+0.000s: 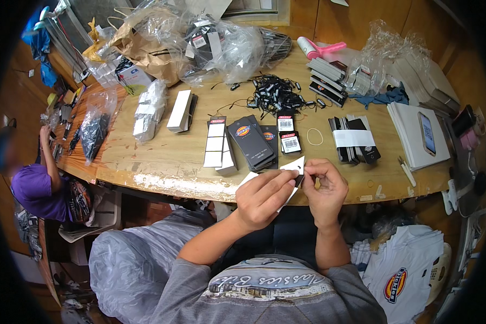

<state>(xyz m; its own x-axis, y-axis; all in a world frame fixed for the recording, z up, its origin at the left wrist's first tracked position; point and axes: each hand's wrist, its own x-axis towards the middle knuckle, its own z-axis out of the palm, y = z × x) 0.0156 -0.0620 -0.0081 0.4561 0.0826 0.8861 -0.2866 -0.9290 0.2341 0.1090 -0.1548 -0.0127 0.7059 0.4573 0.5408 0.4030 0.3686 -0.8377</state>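
Clamps a white card (294,164) between thumb and fingers of the left hand (262,198), above the near edge of the table (164,162); pinches thumb and forefinger of the right hand (327,190) together just beside the card's corner, cannot tell whether around anything thin; could bend or tear that corner through too hard a tug. Could drop the card past the edge through a slack left grip, or knock the dark tags (248,142) just beyond through a stray knuckle.

Left hand (263,198) curls inward beside the right hand (326,190), whose fingertips seem pinched.
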